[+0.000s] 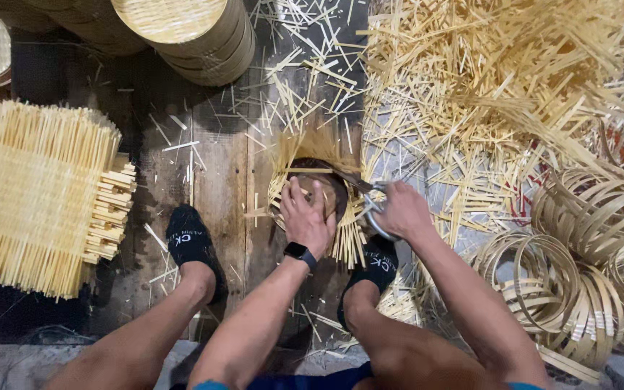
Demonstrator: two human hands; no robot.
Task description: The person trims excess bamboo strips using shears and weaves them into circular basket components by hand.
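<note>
We are pressing our left hand (pixel 306 219) flat on the woven bamboo disc (pixel 317 189) while our right hand (pixel 401 211), clamped on scissors (pixel 370 202), is cutting in from its right edge.

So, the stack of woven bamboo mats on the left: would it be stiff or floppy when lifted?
The woven bamboo mats probably stay fairly stiff: the strips are flat and tightly interlaced. They look light, being thin slivers. The loose strip ends at the edges may snag or slip out.
</note>
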